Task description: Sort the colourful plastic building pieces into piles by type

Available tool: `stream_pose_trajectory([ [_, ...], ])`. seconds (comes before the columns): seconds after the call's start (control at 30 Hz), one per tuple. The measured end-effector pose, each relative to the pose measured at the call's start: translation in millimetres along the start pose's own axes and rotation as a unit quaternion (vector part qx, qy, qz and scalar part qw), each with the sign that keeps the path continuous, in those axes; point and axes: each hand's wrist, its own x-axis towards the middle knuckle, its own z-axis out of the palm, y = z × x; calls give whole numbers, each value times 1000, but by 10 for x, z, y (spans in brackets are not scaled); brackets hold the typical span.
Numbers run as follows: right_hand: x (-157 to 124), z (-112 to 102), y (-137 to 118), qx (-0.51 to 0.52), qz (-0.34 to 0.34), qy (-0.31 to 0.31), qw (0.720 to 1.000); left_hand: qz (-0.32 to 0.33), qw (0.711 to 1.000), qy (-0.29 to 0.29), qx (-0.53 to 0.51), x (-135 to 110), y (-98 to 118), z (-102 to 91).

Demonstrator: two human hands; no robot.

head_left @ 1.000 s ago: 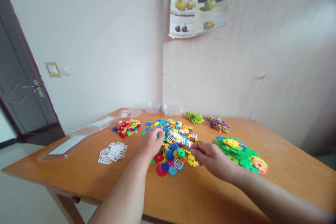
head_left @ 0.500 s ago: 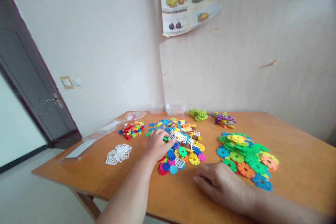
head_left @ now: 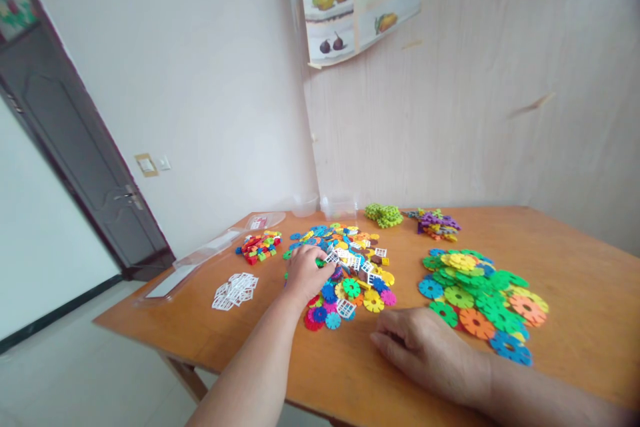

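My left hand reaches into a mixed pile of plastic building pieces at mid-table. Its thumb and forefinger close at the edge of a white window-shaped piece; the other fingers are partly hidden. More white window pieces lie scattered over flower-shaped discs in this pile. Left of the hand lies a separate heap of white window pieces. My right hand rests on the table, loosely curled with nothing visible in it, between the mixed pile and a heap of larger notched discs.
Small coloured blocks form a heap at the back left. Green pieces and purple and yellow pieces lie at the back. Clear plastic containers stand by the wall. A clear lid lies along the table's left edge.
The camera view has shifted slightly, so the table appears further right. My left thumb has drawn a little nearer the forefinger at the white window piece. My right hand stays resting.
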Motion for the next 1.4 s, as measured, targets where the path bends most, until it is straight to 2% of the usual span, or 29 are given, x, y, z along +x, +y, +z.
stream_pose_trajectory([
  [0.33, -10, -6, 11, 2, 2, -3, 1000, 3, 998, 16, -65, 20, -46, 7],
  [0.53, -13, -2, 13, 3, 4, -11, 1000, -26, 994, 60, -92, 63, -180, -62],
  [0.7, 5, -14, 29, -7, 2, -19, 1000, -88, 989, 113, -32, 60, -325, -242],
  [0.8, 9, -24, 51, -9, -12, -21, 1000, -138, 982, 122, 35, 24, -364, -380],
  [0.93, 14, -17, 90, -3, -29, -22, 999, -224, 962, 93, 128, -33, -407, -606],
  [1.13, 23, 10, 125, 1, -38, -13, 999, -258, 945, 71, 189, -188, -679, -922],
  [1.27, 27, 13, 115, -3, -32, -13, 999, -268, 939, 52, 210, -314, -897, -1026],
  [1.4, 35, 13, 101, -7, -31, -15, 999, -295, 930, 40, 216, -404, -1005, -1050],
])
